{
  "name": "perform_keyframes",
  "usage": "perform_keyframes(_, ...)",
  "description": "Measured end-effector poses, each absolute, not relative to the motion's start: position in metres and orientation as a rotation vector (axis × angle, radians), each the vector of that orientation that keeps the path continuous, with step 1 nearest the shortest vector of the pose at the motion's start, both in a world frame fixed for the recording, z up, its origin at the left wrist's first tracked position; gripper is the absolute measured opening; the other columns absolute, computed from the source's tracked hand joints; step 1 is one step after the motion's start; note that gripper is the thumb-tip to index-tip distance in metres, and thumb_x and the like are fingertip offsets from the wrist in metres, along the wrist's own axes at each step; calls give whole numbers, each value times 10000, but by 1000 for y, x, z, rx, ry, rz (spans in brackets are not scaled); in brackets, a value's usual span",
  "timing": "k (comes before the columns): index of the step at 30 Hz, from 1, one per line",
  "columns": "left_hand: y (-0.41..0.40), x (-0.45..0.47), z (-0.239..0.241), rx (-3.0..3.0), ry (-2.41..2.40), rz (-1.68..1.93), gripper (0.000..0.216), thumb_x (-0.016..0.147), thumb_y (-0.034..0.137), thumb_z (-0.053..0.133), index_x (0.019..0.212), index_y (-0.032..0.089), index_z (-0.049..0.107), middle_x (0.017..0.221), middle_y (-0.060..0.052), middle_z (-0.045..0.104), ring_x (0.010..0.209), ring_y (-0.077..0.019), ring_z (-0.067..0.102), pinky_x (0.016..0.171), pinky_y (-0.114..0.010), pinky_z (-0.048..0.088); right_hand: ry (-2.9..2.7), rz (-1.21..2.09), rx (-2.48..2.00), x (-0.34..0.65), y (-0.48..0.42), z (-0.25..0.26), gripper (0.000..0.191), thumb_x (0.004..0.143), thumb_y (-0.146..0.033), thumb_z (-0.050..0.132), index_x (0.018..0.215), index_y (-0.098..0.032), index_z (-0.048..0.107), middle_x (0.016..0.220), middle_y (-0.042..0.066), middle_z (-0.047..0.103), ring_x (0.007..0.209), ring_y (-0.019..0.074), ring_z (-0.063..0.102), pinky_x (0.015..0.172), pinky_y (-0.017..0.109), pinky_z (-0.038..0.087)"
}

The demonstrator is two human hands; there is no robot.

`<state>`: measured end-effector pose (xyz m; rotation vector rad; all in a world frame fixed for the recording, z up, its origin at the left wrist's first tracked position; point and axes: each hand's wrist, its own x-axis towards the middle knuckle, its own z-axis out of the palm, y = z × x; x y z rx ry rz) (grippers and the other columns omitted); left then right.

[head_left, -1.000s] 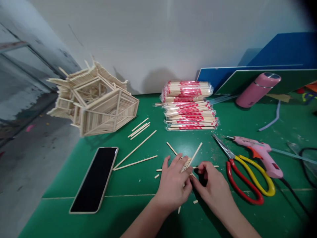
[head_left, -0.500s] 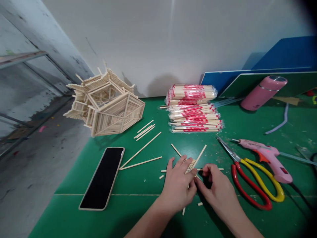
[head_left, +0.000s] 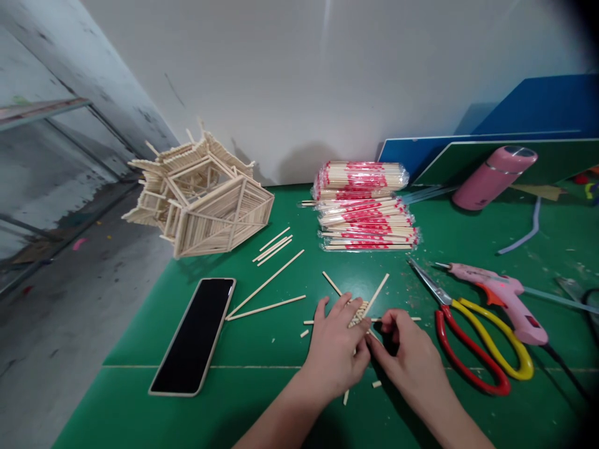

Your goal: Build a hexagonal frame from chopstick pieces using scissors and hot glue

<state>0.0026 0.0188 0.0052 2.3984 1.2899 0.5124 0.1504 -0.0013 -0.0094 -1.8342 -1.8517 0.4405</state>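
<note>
A small star-like frame of wooden sticks (head_left: 359, 314) lies on the green table, its arms reaching out to several sides. My left hand (head_left: 337, 340) is laid over its middle and holds it against the table, covering much of it. Close on the right, my right hand (head_left: 406, 344) has its thumb and fingers bent around a stick of the frame at its lower right; the fingertips partly hide the grip. Short cut-off stick pieces (head_left: 377, 384) lie beside the hands.
A large stick model (head_left: 219, 218) and a phone (head_left: 193, 337) are at left, loose sticks (head_left: 266, 305) between. Bagged chopsticks (head_left: 367, 212) lie behind. At right are scissors (head_left: 472, 337), a pink glue gun (head_left: 503, 290) and a pink bottle (head_left: 496, 178).
The view has shifted very slightly. Both hands keep their places on the stick frame, and nothing else has visibly moved.
</note>
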Motion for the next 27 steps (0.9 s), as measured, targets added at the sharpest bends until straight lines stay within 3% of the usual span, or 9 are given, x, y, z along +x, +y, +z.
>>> perform_keyframes(27, 17, 3, 2, 2402, 1297, 511, 323, 736, 205, 420, 1026, 254, 553, 1256, -38, 476, 1225, -225, 308, 972, -515, 158, -1845, 484, -1849, 150, -2, -8, 208, 735, -392, 514, 760, -214, 408, 628, -31, 489, 526, 131, 494, 503, 235, 357)
